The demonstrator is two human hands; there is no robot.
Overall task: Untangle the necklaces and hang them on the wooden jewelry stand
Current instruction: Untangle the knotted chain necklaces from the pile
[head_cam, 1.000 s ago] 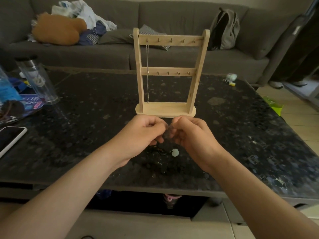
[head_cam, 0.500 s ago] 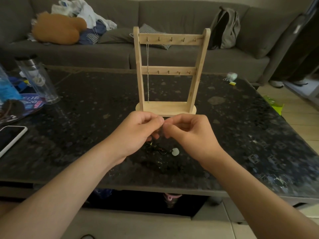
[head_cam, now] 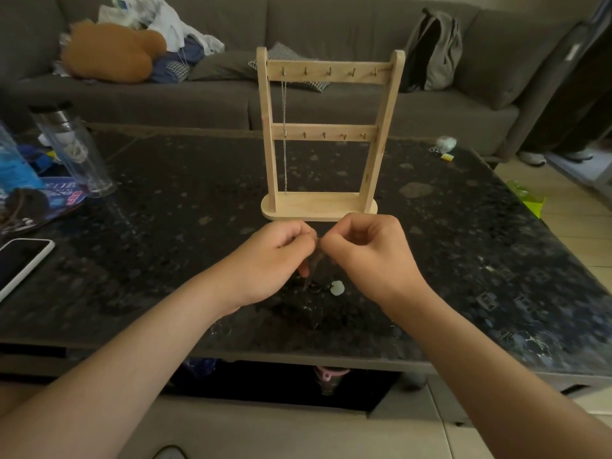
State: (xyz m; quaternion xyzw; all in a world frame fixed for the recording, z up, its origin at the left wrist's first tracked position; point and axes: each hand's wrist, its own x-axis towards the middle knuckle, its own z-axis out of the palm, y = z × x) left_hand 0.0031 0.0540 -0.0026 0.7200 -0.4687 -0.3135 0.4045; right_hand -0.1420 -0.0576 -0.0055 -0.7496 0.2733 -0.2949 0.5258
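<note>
A wooden jewelry stand (head_cam: 326, 134) with two hook bars stands upright on the dark stone table. One thin silver necklace (head_cam: 284, 137) hangs from the leftmost top hook down to the base. In front of the stand, my left hand (head_cam: 275, 256) and my right hand (head_cam: 371, 253) meet fingertip to fingertip and pinch a thin chain (head_cam: 313, 263) that trails down between them. A tangle of dark chains with a pale round pendant (head_cam: 337, 287) lies on the table under the hands.
The table (head_cam: 165, 226) carries a phone (head_cam: 20, 263) at the left edge, a clear bottle (head_cam: 74, 150) and blue packaging at far left. Small items (head_cam: 443, 145) lie at the back right. A grey sofa with clothes and a backpack stands behind.
Both hands have risen slightly toward the stand's base. The chain now hangs visibly lower between the fingertips. The hanging necklace has not moved.
</note>
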